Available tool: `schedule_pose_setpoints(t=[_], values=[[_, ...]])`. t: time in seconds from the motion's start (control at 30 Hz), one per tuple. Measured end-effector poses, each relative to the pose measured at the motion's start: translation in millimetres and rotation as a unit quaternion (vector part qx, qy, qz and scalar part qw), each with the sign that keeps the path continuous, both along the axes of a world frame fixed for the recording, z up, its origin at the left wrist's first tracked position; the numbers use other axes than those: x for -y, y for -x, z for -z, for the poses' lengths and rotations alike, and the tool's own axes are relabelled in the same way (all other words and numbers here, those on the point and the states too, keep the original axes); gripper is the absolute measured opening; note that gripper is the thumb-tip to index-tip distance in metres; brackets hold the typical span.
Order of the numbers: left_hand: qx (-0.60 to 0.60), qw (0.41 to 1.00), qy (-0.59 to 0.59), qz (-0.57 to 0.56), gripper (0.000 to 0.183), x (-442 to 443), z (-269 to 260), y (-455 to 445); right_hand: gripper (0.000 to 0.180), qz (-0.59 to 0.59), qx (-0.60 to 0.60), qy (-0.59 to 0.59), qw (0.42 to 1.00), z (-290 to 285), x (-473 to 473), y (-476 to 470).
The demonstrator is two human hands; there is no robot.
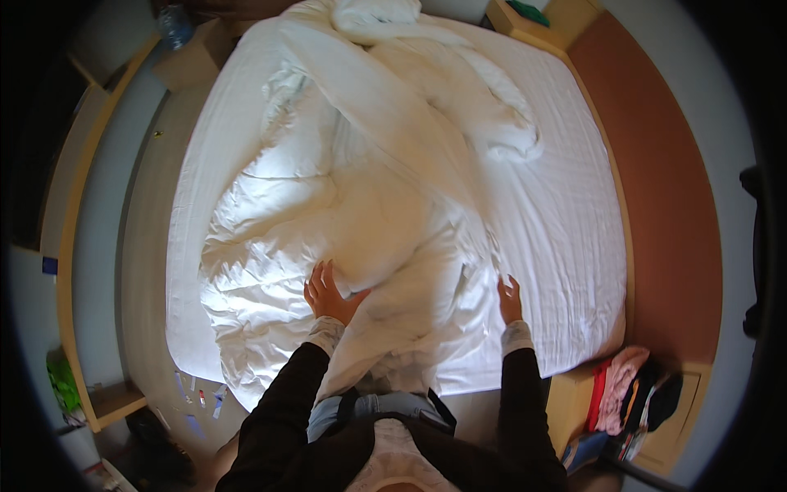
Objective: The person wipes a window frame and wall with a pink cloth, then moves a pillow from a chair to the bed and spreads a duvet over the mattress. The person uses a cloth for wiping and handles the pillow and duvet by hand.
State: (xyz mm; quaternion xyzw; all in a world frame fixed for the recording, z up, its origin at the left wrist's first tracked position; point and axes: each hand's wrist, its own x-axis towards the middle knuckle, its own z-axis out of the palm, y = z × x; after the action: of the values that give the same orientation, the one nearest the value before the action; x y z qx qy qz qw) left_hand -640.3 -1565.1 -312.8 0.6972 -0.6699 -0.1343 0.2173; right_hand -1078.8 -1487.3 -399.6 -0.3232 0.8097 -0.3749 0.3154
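A white duvet lies rumpled across the bed, with a white cover twisted over it and trailing toward me. My left hand rests on the duvet near the front, fingers spread and thumb stretched to the right beside a fold. Farther right, my right hand is at the edge of the bunched white fabric, its fingers bent. Whether a bit of cloth is pinched between those fingertips cannot be made out. Beneath everything is a mattress with a white fitted sheet.
A reddish-brown headboard panel borders the bed's right side. Clothes are piled on a wooden nightstand at lower right. Paper scraps litter the floor at lower left. Beyond the bed's far left corner stands a cardboard box with a plastic bottle.
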Motion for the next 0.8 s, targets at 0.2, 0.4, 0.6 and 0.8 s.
schedule_pose_setpoints(t=[0.2,0.4,0.6,0.8], values=[[-0.019,0.956,-0.236,0.174,0.076,-83,12,44,0.07,0.182,0.002,-0.293,0.938,77,-152,-65],[0.179,0.943,-0.222,0.169,0.092,-122,32,54,0.088,0.041,0.412,-0.419,0.809,51,-212,-153],[0.181,0.926,-0.296,0.149,0.105,-102,33,40,0.069,0.024,0.544,-0.267,0.795,-10,-168,-195],[0.355,0.749,-0.455,0.325,0.09,-108,56,24,0.071,0.001,0.563,-0.306,0.767,1,-153,-246]])
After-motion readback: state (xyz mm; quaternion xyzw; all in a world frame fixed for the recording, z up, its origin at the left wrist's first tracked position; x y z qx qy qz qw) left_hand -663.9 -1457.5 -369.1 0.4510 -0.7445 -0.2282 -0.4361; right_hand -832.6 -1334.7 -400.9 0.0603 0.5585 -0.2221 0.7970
